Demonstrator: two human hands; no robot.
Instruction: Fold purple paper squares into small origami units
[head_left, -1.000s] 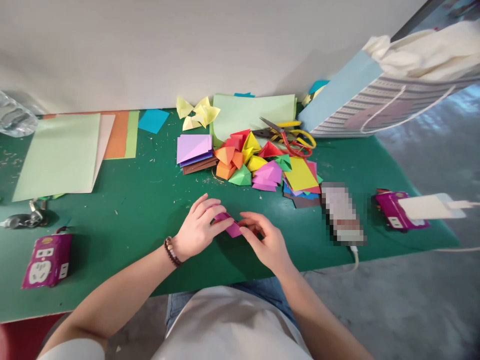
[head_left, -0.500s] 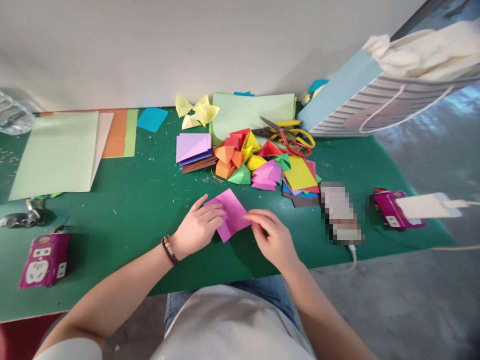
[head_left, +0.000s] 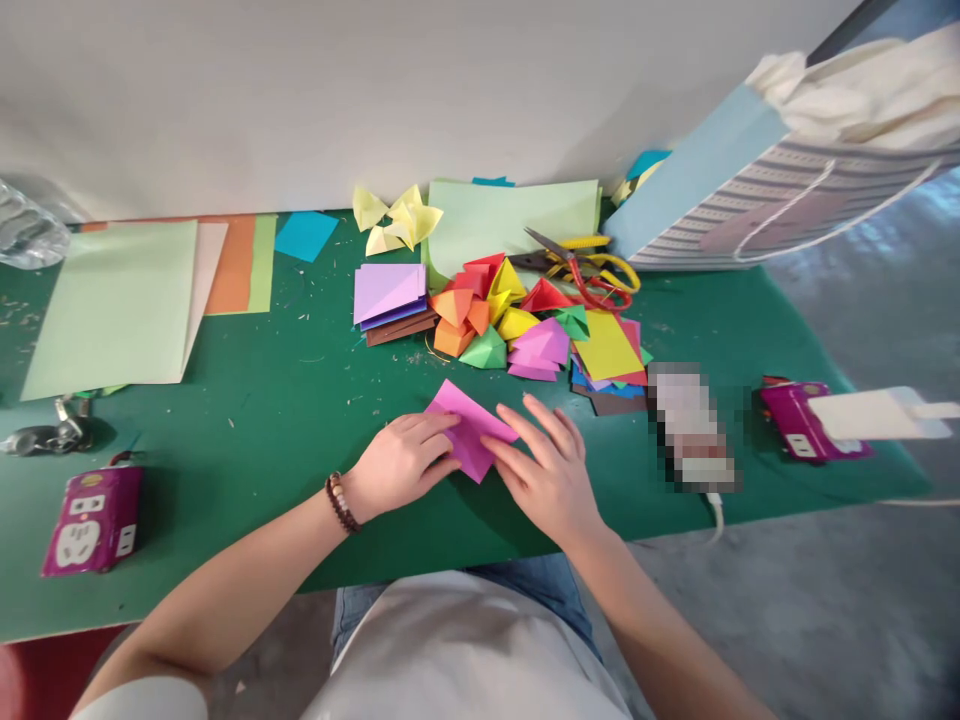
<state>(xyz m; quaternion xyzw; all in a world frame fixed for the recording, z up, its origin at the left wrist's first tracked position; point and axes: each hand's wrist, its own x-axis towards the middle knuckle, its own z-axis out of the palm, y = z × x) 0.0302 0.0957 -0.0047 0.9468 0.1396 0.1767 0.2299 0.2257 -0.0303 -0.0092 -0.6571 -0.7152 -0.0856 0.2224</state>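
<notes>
A pink-magenta square sheet of paper [head_left: 472, 432] is held just above the green table, turned cornerwise to me and creased. My left hand [head_left: 405, 458] is closed on its left side, thumb and fingertips on the paper, a beaded bracelet at the wrist. At the opposite side, the thumb of my right hand [head_left: 544, 468] rests on the paper near its right corner, while the other fingers are spread and raised around that corner. Beyond the sheet lie folded paper pieces in orange [head_left: 452, 320], yellow [head_left: 505, 285], green [head_left: 486, 350] and pink [head_left: 540, 347].
Scissors [head_left: 577, 275] lie behind the folded pieces. Stacks of coloured paper [head_left: 388, 292] [head_left: 607, 345] flank them. Large pale green sheets [head_left: 112, 300] are at left. A phone [head_left: 690, 425], power strips [head_left: 94, 520] [head_left: 799, 420] and a striped paper bag [head_left: 720, 205] stand around.
The paper has turned slightly and shifted a little right between my hands. My right hand's fingers have spread and lifted from their earlier pinch. My left hand has moved slightly right.
</notes>
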